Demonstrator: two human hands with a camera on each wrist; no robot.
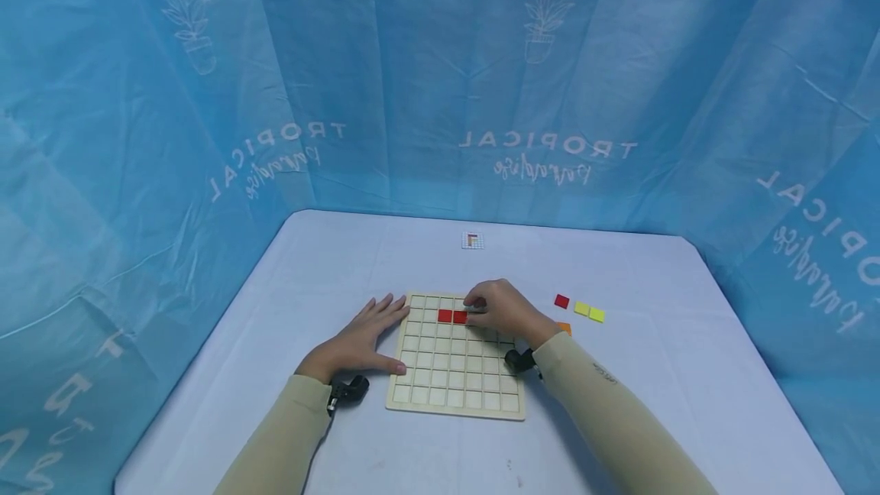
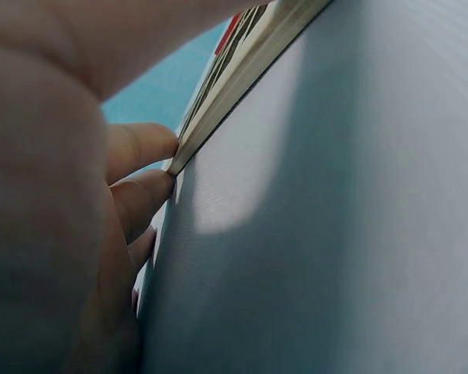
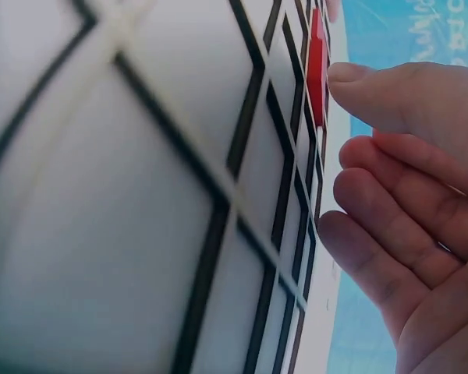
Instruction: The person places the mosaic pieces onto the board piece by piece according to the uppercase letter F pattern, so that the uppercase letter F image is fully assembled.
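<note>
A wooden grid board (image 1: 440, 409) with square cells lies on the table. Two red square tiles (image 1: 445, 316) sit side by side in its second row from the far edge. My left hand (image 1: 367, 338) lies spread at the board's left side, its fingertips and thumb touching the edge; in the left wrist view two fingertips meet the board's side (image 2: 242, 86). Over the far part of the board, my right hand (image 1: 505, 310) has its thumb right at the right-hand red tile (image 3: 317, 70). Its other fingers are loosely bent, with thumb and fingers apart.
Right of the board lie another red tile (image 1: 561, 302), two yellow tiles (image 1: 589, 312) and an orange piece (image 1: 564, 328) partly hidden by the right wrist. A small card with a coloured grid (image 1: 472, 241) lies near the far edge. Blue curtains (image 1: 426, 98) surround the white table (image 1: 330, 266).
</note>
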